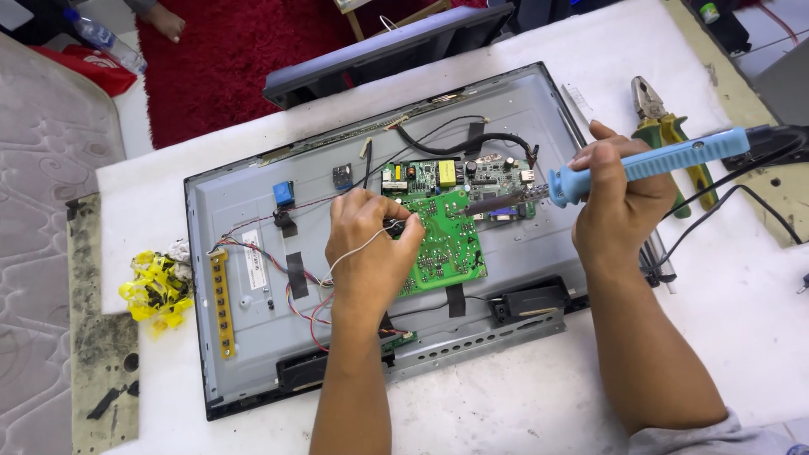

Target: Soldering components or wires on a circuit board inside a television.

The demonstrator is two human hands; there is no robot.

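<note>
An opened flat television chassis lies back-up on a white table. A green circuit board rests loose over its middle, beside a second board with components. My left hand pinches a thin silvery strand of solder wire at the green board's left edge. My right hand grips a blue-handled soldering iron, whose dark tip points left and sits just above the green board's upper right corner.
Green-and-yellow pliers lie right of the chassis. The iron's black cord trails right. A yellow plastic bundle sits at the left table edge. A dark screen frame lies behind. Another person's hand shows on a red carpet.
</note>
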